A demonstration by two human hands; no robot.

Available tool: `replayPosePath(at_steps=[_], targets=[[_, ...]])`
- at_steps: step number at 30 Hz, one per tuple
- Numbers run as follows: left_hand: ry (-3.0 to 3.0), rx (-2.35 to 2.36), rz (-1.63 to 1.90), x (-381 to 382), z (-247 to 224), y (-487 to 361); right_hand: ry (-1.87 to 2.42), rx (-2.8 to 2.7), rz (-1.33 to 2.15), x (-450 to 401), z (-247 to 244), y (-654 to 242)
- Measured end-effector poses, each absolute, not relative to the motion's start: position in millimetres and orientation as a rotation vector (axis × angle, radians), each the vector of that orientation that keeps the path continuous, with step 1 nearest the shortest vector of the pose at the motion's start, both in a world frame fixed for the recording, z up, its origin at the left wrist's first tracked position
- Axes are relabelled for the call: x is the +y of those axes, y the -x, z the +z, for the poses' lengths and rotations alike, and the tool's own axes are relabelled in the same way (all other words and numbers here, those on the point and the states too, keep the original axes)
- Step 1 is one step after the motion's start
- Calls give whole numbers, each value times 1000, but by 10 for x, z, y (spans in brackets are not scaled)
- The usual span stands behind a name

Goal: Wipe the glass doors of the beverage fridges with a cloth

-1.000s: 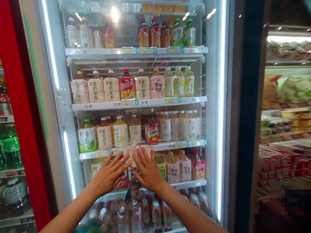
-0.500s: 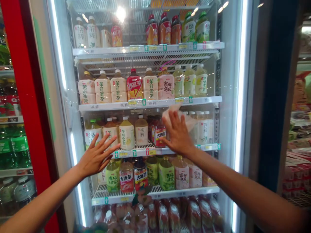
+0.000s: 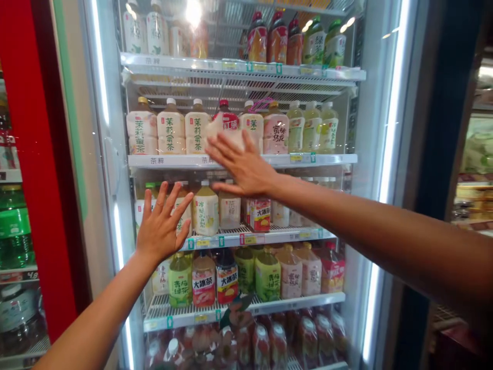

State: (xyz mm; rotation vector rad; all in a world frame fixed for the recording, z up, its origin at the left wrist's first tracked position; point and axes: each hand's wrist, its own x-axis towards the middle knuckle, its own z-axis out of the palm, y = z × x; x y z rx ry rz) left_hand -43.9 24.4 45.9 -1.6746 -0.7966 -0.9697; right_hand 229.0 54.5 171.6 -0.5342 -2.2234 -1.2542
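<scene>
Shop drinks cooler, glass door closed by the look of it, everything easiest to place off the white tea shelf mid-frame. Far left, well past that shelf's end: a red door frame and green soda bottles in the next cooler over. Below the shelf's left half, the left grip, wide open, fingers splayed, nothing in it, palm toward the glass; touching or just off it, can't really tell from here. Just under the shelf and right beside that hand, a yellowish tea bottle behind the glass. Then the main thing: a pale crumpled cloth, maybe a plastic bag, hard to say, just above the shelf's front edge, flat against the glass in front of a red-capped bottle. Right grip spread over its lower part, fingers apart, not clamped, pinning it there, arm reaching across from the right. Far right, past a black door post, packaged snacks on racks, kinda blurry.
</scene>
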Motion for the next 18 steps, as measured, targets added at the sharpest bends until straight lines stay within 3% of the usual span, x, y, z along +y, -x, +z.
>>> replayPosePath(at_steps=[3, 9, 15, 18], targets=[[1662, -777, -1066, 241, 434, 457, 705, -1988, -1207, 539, 1776, -2078], [1685, -692, -1161, 219, 325, 511, 220, -2560, -1476, 355, 776, -1957], [1734, -663, -1067, 174, 252, 528, 853, -1989, -1250, 577, 1768, -2662], [1749, -668, -1032, 172, 249, 525, 921, -1864, -1172, 598, 1619, -2790]])
